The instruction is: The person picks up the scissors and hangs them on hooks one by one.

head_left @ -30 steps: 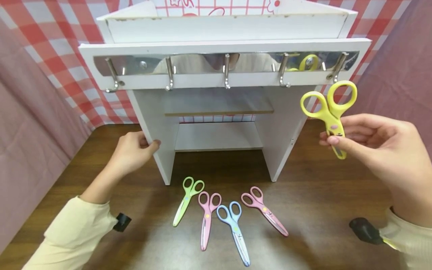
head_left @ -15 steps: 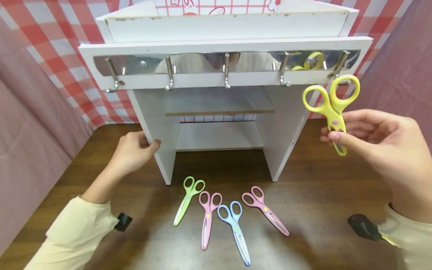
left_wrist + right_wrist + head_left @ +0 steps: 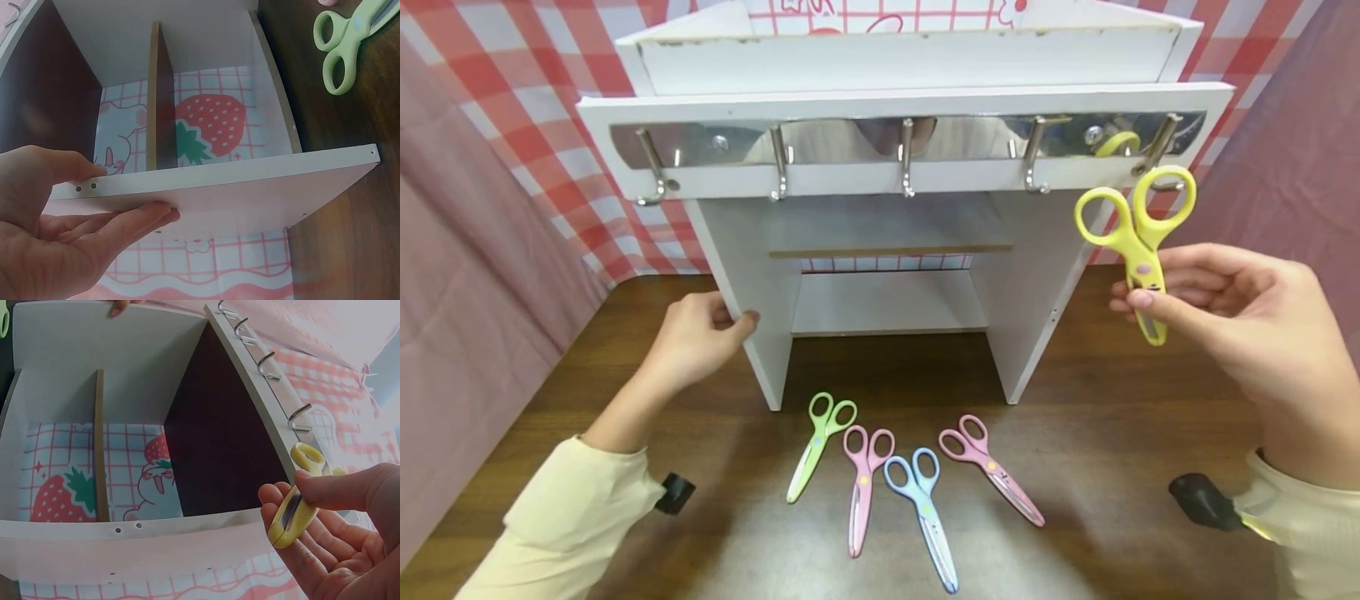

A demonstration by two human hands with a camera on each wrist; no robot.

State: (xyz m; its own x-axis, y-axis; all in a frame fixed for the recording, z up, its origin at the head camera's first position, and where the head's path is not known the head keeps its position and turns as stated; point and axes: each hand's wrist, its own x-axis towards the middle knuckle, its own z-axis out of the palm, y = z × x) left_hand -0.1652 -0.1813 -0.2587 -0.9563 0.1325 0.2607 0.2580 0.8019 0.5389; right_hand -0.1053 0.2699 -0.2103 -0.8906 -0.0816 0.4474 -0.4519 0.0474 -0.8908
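My right hand [image 3: 1255, 317] pinches yellow scissors [image 3: 1138, 243] by the blade end between thumb and fingers. Their loops point up, and one loop overlaps the rightmost hook [image 3: 1163, 140] in the head view. In the right wrist view the yellow scissors [image 3: 295, 526] appear blade end toward me. My left hand [image 3: 696, 337] grips the left side panel [image 3: 737, 292] of a white shelf unit, thumb on the inner side. The left wrist view has this left hand [image 3: 69, 231] with thumb and fingers on both faces of the panel edge [image 3: 237, 172].
Green scissors [image 3: 815, 442], pink scissors [image 3: 860, 492], blue scissors [image 3: 925, 508] and more pink scissors [image 3: 992, 471] lie on the wooden table [image 3: 1097, 483] before the unit. A mirrored hook strip [image 3: 842, 142] spans its front. Checked cloth [image 3: 520, 92] hangs behind.
My right hand has raised the yellow scissors slightly, and their loops now overlap the rightmost hook. Their reflection in the strip has shifted right. The left hand keeps its grip on the panel.
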